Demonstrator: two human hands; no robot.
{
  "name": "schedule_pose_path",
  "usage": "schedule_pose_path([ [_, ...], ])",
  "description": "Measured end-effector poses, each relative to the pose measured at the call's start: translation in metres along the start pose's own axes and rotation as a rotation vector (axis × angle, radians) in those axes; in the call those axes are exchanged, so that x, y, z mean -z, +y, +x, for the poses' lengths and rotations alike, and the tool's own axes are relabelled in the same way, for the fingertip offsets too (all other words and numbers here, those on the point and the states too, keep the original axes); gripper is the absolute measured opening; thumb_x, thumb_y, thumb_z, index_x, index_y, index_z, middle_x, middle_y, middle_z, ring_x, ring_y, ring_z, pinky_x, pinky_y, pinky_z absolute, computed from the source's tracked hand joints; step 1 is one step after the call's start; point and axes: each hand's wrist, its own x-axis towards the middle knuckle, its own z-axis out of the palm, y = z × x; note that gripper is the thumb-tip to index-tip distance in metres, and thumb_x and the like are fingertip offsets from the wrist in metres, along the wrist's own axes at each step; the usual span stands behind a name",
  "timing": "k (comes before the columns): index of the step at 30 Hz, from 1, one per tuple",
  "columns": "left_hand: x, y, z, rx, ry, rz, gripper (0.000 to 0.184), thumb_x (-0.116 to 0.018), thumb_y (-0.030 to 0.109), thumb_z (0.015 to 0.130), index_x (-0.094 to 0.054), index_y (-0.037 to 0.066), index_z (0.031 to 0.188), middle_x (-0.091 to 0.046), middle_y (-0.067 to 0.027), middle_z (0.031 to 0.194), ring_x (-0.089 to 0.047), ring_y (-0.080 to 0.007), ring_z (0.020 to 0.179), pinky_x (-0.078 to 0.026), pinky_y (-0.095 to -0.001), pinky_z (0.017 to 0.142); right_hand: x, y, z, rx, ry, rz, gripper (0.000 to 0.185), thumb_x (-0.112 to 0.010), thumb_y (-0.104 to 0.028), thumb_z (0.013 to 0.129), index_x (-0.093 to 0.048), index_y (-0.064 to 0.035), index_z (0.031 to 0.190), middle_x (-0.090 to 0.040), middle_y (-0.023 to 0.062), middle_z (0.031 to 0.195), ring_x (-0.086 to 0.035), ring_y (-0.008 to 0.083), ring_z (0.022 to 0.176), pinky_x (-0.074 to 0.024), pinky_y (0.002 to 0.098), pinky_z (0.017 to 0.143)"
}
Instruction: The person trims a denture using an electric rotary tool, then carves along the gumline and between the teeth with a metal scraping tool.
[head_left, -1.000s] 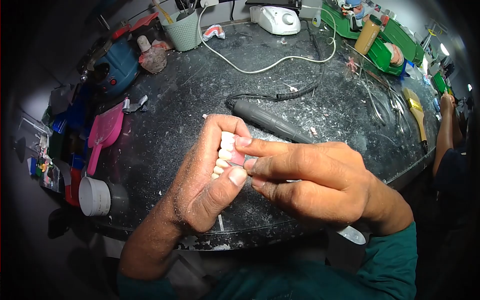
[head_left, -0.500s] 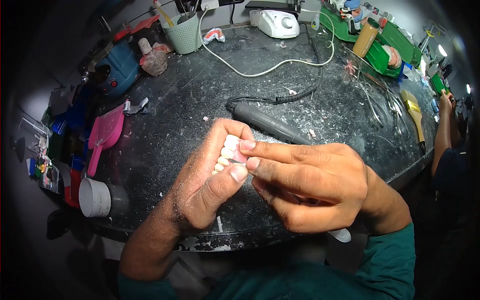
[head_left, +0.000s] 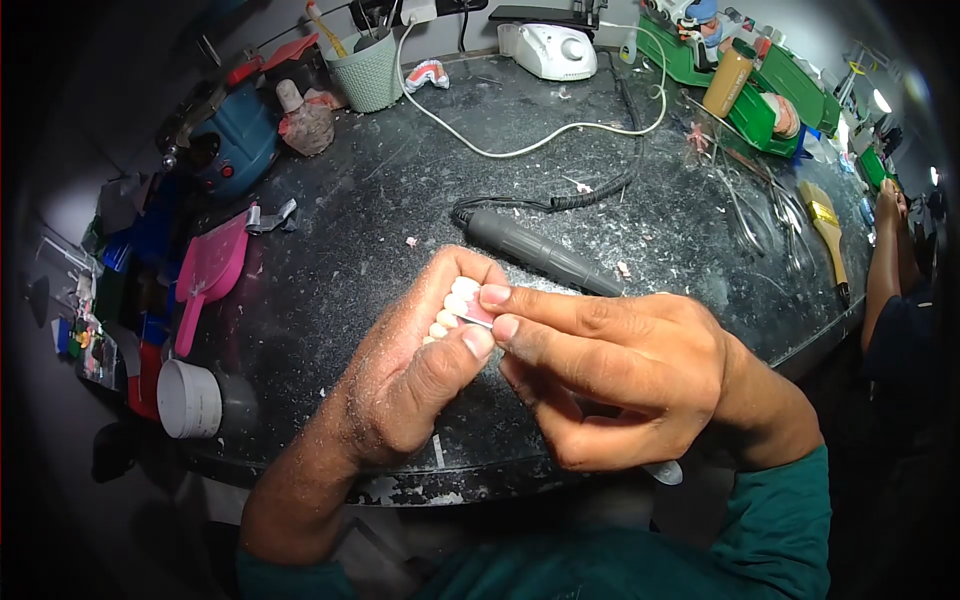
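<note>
A denture (head_left: 463,300) with pale teeth and a pink base is gripped in my left hand (head_left: 415,385), its fingers curled behind and its thumb pressing the near side. Fine white dust coats this hand and wrist. My right hand (head_left: 630,375) is closed, its fingertips pinching a thin flat strip (head_left: 479,321) with a pale edge against the pink base. Most of the strip is hidden by the fingers, so its kind does not show. Just beyond both hands, a black rotary handpiece (head_left: 540,250) lies on the dusty dark bench (head_left: 350,210).
A white control box (head_left: 555,52), a tool cup (head_left: 367,75) and a denture model (head_left: 427,75) stand at the back. Left are a pink dustpan (head_left: 213,262) and white tub (head_left: 189,398); right, a brush (head_left: 826,235) and pliers (head_left: 745,215). Another person's hand (head_left: 890,205) shows far right.
My right fingertips have shifted slightly over the denture, and the strip's pale edge now shows where it looked darker. My left hand keeps its hold, almost still.
</note>
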Motion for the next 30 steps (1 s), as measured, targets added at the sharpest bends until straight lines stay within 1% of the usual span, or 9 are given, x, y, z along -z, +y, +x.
schedule_pose_path([
  [8,0.003,0.013,-0.001,0.063,-0.020,0.151,0.036,-0.049,0.031,0.096,-0.049,0.001,0.116,-0.055,-0.0042,0.093,-0.050,-0.0103,0.086,-0.043,-0.0290,0.077,0.003,-0.005,0.003,-0.097,-0.015,0.073,0.018,-0.070,0.012,0.065,-0.065,-0.0025,0.074,-0.066,0.0250,0.109,-0.072,0.0403,0.101,-0.0644,0.0381,0.080],
  [12,0.007,0.007,0.000,0.051,-0.035,0.156,0.039,-0.051,0.034,0.095,-0.049,0.000,0.115,-0.055,-0.0048,0.090,-0.051,-0.0108,0.085,-0.044,-0.0297,0.076,0.004,-0.002,0.004,-0.081,-0.039,0.082,0.024,-0.068,0.015,0.069,-0.070,0.0033,0.090,-0.067,0.0257,0.112,-0.071,0.0391,0.105,-0.0634,0.0357,0.082],
  [14,0.007,0.002,0.000,-0.074,-0.042,0.166,0.043,-0.054,0.037,0.093,-0.050,0.001,0.116,-0.056,-0.0046,0.090,-0.052,-0.0118,0.083,-0.044,-0.0301,0.075,0.008,-0.007,0.003,-0.039,-0.055,0.076,0.028,-0.067,0.016,0.073,-0.070,0.0058,0.099,-0.067,0.0270,0.115,-0.071,0.0376,0.107,-0.0624,0.0344,0.084],
  [16,0.005,0.003,0.000,-0.024,-0.058,0.151,0.046,-0.055,0.037,0.091,-0.048,0.000,0.118,-0.057,-0.0067,0.094,-0.052,-0.0128,0.086,-0.044,-0.0314,0.079,0.014,-0.022,0.002,-0.691,0.126,0.562,0.034,-0.063,0.018,0.081,-0.067,0.0055,0.112,-0.064,0.0302,0.124,-0.069,0.0341,0.111,-0.0593,0.0345,0.090],
  [18,0.000,0.002,0.001,0.028,-0.075,0.138,0.050,-0.056,0.038,0.089,-0.047,0.000,0.120,-0.058,-0.0088,0.098,-0.053,-0.0139,0.090,-0.044,-0.0327,0.082,0.013,-0.016,-0.002,-0.507,0.102,0.433,0.034,-0.064,0.017,0.085,-0.063,0.0046,0.117,-0.064,0.0274,0.124,-0.067,0.0375,0.114,-0.0574,0.0412,0.095],
  [20,-0.008,-0.004,0.005,-0.137,-0.009,0.023,0.055,-0.057,0.035,0.086,-0.041,-0.001,0.125,-0.056,-0.0120,0.108,-0.051,-0.0150,0.099,-0.043,-0.0357,0.091,0.010,-0.001,0.001,-0.203,0.083,0.295,0.030,-0.071,0.014,0.082,-0.063,0.0078,0.110,-0.064,0.0229,0.115,-0.066,0.0436,0.113,-0.0576,0.0493,0.095],
  [22,-0.007,-0.004,0.004,-0.125,-0.055,-0.008,0.063,-0.059,0.036,0.083,-0.037,-0.002,0.128,-0.052,-0.0136,0.115,-0.048,-0.0153,0.106,-0.040,-0.0371,0.097,0.007,-0.003,0.005,-0.177,0.072,0.318,0.028,-0.075,0.011,0.077,-0.064,0.0093,0.103,-0.062,0.0196,0.108,-0.067,0.0484,0.109,-0.0590,0.0544,0.091],
  [27,-0.005,-0.009,0.003,-0.157,-0.044,0.000,0.067,-0.060,0.037,0.082,-0.034,-0.002,0.129,-0.049,-0.0123,0.115,-0.047,-0.0151,0.105,-0.040,-0.0351,0.095,-0.001,-0.001,0.002,-0.136,0.109,0.274,0.025,-0.076,0.010,0.076,-0.067,0.0072,0.099,-0.064,0.0197,0.108,-0.069,0.0471,0.105,-0.0619,0.0507,0.086],
  [30,-0.008,-0.007,0.003,-0.168,-0.027,0.002,0.066,-0.060,0.037,0.083,-0.034,-0.002,0.128,-0.048,-0.0113,0.112,-0.047,-0.0143,0.103,-0.041,-0.0343,0.093,-0.004,0.000,0.003,-0.120,0.157,0.208,0.018,-0.073,0.000,0.073,-0.068,0.0065,0.088,-0.068,0.0211,0.100,-0.072,0.0385,0.100,-0.0621,0.0417,0.084],
])
